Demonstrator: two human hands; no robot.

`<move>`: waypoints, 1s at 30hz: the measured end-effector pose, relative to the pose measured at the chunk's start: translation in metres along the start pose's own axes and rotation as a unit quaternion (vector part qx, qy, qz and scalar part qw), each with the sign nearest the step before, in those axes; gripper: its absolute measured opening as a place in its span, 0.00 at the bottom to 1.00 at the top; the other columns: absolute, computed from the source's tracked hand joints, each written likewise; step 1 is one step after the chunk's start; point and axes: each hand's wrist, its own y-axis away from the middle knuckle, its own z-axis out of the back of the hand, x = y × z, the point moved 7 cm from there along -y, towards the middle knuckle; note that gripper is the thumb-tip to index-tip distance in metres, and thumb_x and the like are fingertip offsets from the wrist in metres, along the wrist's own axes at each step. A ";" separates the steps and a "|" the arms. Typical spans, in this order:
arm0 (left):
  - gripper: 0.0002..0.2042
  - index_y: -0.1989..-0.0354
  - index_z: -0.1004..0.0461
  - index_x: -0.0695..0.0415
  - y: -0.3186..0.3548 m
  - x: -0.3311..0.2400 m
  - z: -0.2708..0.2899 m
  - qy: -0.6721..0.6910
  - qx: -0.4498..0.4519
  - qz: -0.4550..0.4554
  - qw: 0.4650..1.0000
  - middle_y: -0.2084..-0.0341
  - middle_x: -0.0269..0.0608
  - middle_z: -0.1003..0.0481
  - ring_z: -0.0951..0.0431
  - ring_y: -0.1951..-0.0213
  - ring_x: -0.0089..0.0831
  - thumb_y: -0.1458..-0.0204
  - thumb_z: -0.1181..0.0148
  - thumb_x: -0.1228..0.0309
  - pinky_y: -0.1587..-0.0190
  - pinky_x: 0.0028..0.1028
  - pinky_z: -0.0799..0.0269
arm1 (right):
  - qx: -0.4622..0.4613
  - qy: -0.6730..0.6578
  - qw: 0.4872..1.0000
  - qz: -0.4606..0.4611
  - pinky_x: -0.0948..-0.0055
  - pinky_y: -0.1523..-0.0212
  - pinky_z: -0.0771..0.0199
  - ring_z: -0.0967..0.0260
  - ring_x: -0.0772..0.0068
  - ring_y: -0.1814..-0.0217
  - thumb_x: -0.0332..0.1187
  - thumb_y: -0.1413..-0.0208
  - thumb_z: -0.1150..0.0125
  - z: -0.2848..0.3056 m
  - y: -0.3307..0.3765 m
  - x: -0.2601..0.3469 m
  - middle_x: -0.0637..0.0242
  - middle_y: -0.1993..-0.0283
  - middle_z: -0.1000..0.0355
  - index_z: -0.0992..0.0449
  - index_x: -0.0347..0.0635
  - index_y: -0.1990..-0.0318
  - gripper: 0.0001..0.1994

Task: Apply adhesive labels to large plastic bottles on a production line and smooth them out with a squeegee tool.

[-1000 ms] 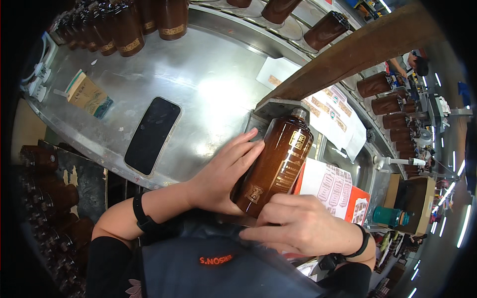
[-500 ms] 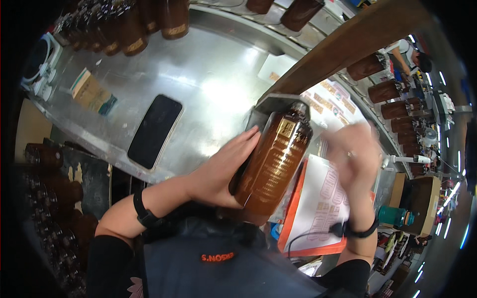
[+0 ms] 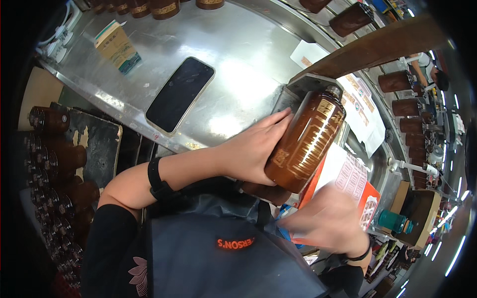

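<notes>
A brown bottle (image 3: 307, 144) with gold print lies slanted, its neck toward the upper right beside a grey metal bracket (image 3: 313, 83). My left hand (image 3: 253, 151) grips it from the left, some fingers hidden behind it. Below and right of the bottle, my right hand (image 3: 328, 218) is smeared by motion, so its fingers cannot be made out. It hovers over a white sheet of printed labels (image 3: 350, 174) on an orange backing (image 3: 370, 196). Part of another brown bottle (image 3: 266, 192) shows beneath the held one.
A black phone (image 3: 180, 94) and a small carton (image 3: 118, 47) lie on the metal table (image 3: 238, 44). A wooden beam (image 3: 377, 47) slants above the bracket. Several brown bottles (image 3: 164, 7) stand at the back, with more at lower left (image 3: 64, 164). Behind the beam a person (image 3: 425, 69) is visible.
My right hand has moved down toward my body from beside the bottle. The bottle has turned, so different gold print faces up. The whole view has shifted.
</notes>
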 end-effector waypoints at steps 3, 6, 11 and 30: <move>0.49 0.36 0.45 0.73 -0.003 -0.025 0.012 -0.057 -0.011 -0.003 0.998 0.38 0.65 0.41 0.47 0.31 0.59 0.60 0.28 0.53 0.30 0.47 0.48 | -0.298 0.108 0.915 -0.249 0.73 0.65 0.31 0.31 0.69 0.69 0.22 0.55 0.36 0.058 0.037 -0.050 0.66 0.70 0.26 0.18 0.39 0.61 0.11; 0.46 0.36 0.43 0.71 -0.001 -0.038 0.021 -0.138 -0.011 -0.027 0.990 0.37 0.58 0.41 0.49 0.30 0.57 0.60 0.26 0.57 0.31 0.50 0.49 | -0.154 0.031 0.978 -0.140 0.73 0.67 0.30 0.27 0.71 0.68 0.23 0.56 0.32 0.018 0.018 -0.037 0.67 0.70 0.24 0.18 0.42 0.60 0.13; 0.52 0.35 0.46 0.74 0.004 -0.001 0.010 -0.079 -0.041 0.009 0.996 0.38 0.66 0.41 0.48 0.31 0.60 0.62 0.28 0.50 0.30 0.45 0.50 | -0.332 0.088 0.889 -0.301 0.79 0.68 0.33 0.30 0.75 0.68 0.24 0.49 0.34 0.075 0.019 -0.100 0.65 0.65 0.24 0.20 0.37 0.57 0.11; 0.57 0.35 0.45 0.73 -0.006 -0.021 0.023 -0.062 -0.063 -0.013 0.996 0.49 0.58 0.36 0.47 0.33 0.58 0.67 0.25 0.44 0.33 0.46 0.45 | -0.151 -0.207 0.937 -0.237 0.74 0.60 0.27 0.30 0.75 0.68 0.32 0.48 0.36 0.019 -0.002 -0.079 0.70 0.69 0.26 0.20 0.40 0.68 0.06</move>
